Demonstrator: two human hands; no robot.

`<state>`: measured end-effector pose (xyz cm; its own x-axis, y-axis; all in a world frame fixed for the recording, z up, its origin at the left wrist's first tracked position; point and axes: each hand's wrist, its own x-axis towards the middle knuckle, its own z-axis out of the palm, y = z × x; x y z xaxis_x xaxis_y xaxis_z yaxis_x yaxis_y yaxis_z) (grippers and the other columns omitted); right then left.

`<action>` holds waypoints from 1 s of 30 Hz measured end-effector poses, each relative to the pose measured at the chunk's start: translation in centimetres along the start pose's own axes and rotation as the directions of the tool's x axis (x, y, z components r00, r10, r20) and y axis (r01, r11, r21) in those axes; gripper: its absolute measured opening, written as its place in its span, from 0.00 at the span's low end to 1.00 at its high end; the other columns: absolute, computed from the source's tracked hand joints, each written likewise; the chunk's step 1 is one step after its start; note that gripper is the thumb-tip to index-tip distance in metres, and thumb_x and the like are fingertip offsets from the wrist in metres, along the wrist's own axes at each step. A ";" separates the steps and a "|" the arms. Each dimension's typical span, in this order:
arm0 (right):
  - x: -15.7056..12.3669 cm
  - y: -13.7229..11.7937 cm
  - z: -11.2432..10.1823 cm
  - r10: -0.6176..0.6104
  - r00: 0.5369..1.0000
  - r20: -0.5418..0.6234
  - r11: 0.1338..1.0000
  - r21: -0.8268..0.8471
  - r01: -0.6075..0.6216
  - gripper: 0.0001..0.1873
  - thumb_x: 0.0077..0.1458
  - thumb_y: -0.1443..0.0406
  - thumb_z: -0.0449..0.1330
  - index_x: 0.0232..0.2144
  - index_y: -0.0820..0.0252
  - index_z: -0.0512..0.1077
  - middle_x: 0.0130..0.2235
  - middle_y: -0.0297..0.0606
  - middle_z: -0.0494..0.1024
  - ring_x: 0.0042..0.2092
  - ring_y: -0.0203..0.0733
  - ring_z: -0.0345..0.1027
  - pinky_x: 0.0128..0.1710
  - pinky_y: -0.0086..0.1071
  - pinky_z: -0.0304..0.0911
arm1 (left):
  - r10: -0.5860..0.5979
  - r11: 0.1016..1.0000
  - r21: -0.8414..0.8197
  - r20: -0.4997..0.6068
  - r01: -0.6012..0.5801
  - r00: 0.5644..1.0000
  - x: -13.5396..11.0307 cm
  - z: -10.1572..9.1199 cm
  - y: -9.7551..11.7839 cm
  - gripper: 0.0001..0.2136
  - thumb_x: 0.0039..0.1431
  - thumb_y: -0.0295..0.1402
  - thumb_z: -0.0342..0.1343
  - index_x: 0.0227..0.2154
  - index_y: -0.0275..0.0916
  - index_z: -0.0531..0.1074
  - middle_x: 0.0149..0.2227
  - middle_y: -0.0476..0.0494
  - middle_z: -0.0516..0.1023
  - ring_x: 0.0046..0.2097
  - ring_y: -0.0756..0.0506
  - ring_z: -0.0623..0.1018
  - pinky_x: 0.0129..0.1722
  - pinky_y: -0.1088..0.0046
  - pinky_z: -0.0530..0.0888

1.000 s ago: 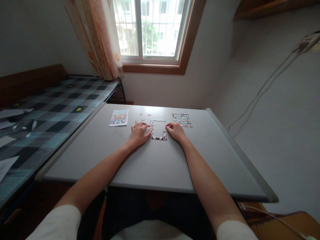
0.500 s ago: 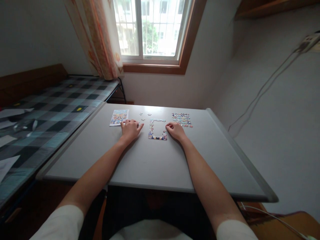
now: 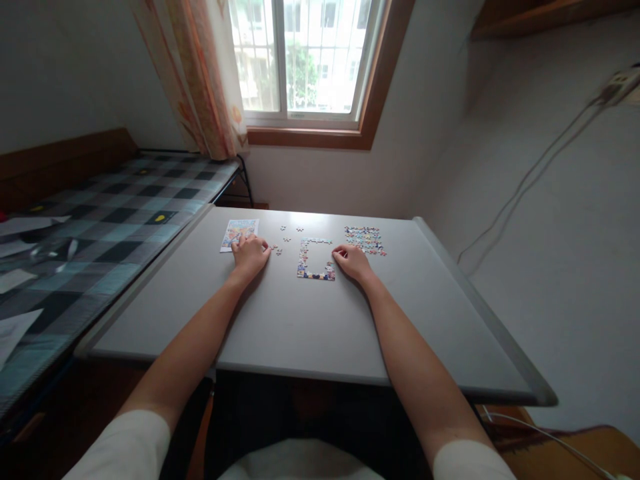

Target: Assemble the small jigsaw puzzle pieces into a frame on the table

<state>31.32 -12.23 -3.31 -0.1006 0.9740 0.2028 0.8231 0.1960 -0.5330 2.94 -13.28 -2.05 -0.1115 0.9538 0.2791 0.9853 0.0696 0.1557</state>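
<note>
A partly joined jigsaw border (image 3: pixel 303 272) lies on the grey-white table, with a gap along its right side. Beside that gap is my right hand (image 3: pixel 353 261), thumb and fingers pinched together; whatever is between them is too small to make out. My left hand (image 3: pixel 250 259) rests over the lower right part of a printed picture sheet (image 3: pixel 231 235), its fingers loosely bent and apart. A few loose jigsaw pieces (image 3: pixel 279 252) lie just right of its fingertips. More loose pieces (image 3: pixel 287 239) are spread behind them.
Several rows of jigsaw pieces (image 3: pixel 363 235) lie right of the border, behind my right hand. The table (image 3: pixel 300 327) has raised edging on its left and right sides. A bed (image 3: pixel 165 193) with checked cover and papers stands left; a wall with a cable is right.
My left hand has moved left, away from the border and further over the picture sheet, uncovering loose pieces. My right hand stays almost still beside the border.
</note>
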 end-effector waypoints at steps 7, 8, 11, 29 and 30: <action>0.0 0.0 0.1 -0.006 1.000 -0.005 1.000 0.011 0.006 0.10 0.53 0.63 0.56 0.34 0.56 0.77 0.33 0.37 0.79 0.36 0.38 0.71 0.38 0.29 0.61 | -0.014 0.999 -0.040 0.003 0.015 1.000 0.1 0.3 0.3 0.15 0.58 0.45 0.50 0.36 0.43 0.77 0.45 0.38 0.75 0.50 0.33 0.68 0.48 0.53 0.62; 0.0 0.0 0.1 -0.006 1.000 -0.005 1.000 0.011 0.006 0.10 0.53 0.63 0.56 0.33 0.56 0.77 0.33 0.37 0.79 0.36 0.38 0.71 0.38 0.29 0.61 | -0.014 0.999 -0.047 0.000 0.014 1.000 0.2 0.4 0.3 0.14 0.58 0.44 0.50 0.36 0.43 0.77 0.45 0.38 0.75 0.50 0.33 0.68 0.48 0.53 0.62; 0.1 0.1 0.1 -0.008 1.000 -0.008 1.000 0.007 0.008 0.10 0.53 0.63 0.56 0.34 0.56 0.77 0.33 0.36 0.79 0.36 0.38 0.71 0.38 0.29 0.61 | -0.014 0.997 -0.072 -0.006 0.013 1.000 0.2 0.5 0.3 0.13 0.58 0.43 0.50 0.34 0.43 0.77 0.44 0.39 0.75 0.50 0.34 0.68 0.48 0.53 0.63; 0.1 0.2 0.2 -0.009 1.000 -0.007 1.000 -0.001 0.009 0.10 0.53 0.63 0.55 0.33 0.56 0.77 0.33 0.36 0.79 0.35 0.39 0.70 0.36 0.30 0.61 | -0.010 0.969 -0.245 -0.021 0.005 1.000 0.7 1.3 0.7 0.06 0.52 0.37 0.56 0.31 0.44 0.76 0.37 0.42 0.78 0.49 0.36 0.70 0.49 0.53 0.61; 0.1 0.2 0.2 -0.009 1.000 -0.005 1.000 0.001 0.009 0.10 0.53 0.63 0.56 0.33 0.56 0.77 0.33 0.37 0.79 0.35 0.39 0.70 0.36 0.30 0.61 | -0.003 0.965 -0.261 -0.025 -0.003 1.000 0.7 1.3 0.7 0.06 0.52 0.36 0.56 0.30 0.43 0.76 0.35 0.43 0.78 0.48 0.36 0.71 0.50 0.53 0.61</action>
<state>31.37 -12.12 -3.56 -0.1050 0.9717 0.2117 0.8218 0.2047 -0.5318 3.72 -12.22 -3.00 -0.1178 0.9460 0.3019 0.9178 -0.0124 0.3968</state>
